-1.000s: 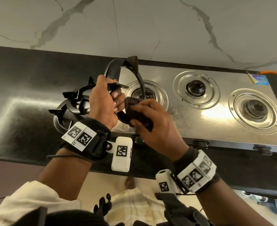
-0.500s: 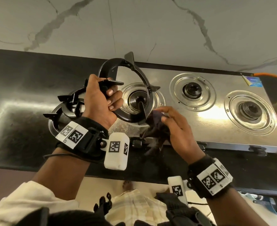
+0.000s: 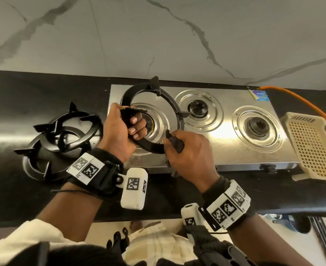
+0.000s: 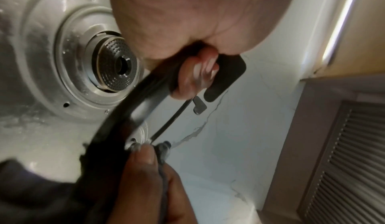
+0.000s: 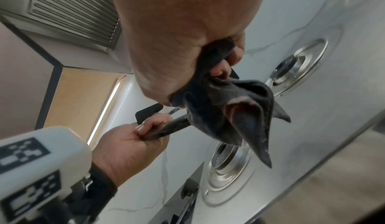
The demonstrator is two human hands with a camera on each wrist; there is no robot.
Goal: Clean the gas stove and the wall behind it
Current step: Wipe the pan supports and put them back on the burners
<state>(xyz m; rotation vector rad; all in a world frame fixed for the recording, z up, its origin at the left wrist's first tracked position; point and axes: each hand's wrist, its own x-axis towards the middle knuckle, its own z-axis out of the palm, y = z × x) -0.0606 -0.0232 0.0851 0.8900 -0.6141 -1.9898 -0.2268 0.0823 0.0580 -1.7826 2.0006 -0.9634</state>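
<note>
A steel three-burner gas stove [image 3: 225, 150] sits on a black counter below the white marble wall [image 3: 158, 35]. My left hand [image 3: 120, 131] grips a black ring-shaped pan support [image 3: 174, 106] by one prong, holding it tilted above the left burner [image 4: 114, 66]. My right hand [image 3: 189, 152] pinches a dark grey cloth [image 5: 233, 112] against the ring's near rim. In the left wrist view the ring [image 4: 133, 117] crosses in front of the burner. The right wrist view shows the cloth hanging below my fingers, with my left hand [image 5: 129, 143] on the ring beyond.
Two more black pan supports [image 3: 62, 131] lie stacked on the counter left of the stove. A cream perforated plastic basket [image 3: 311, 148] stands at the stove's right end. An orange gas hose [image 3: 300, 100] runs off at back right. A chimney hood [image 5: 68, 13] hangs above.
The ring has tipped flatter and shifted right over the left burner. My right hand, which hung the cloth loosely below the ring, has closed the cloth onto the ring's near rim.
</note>
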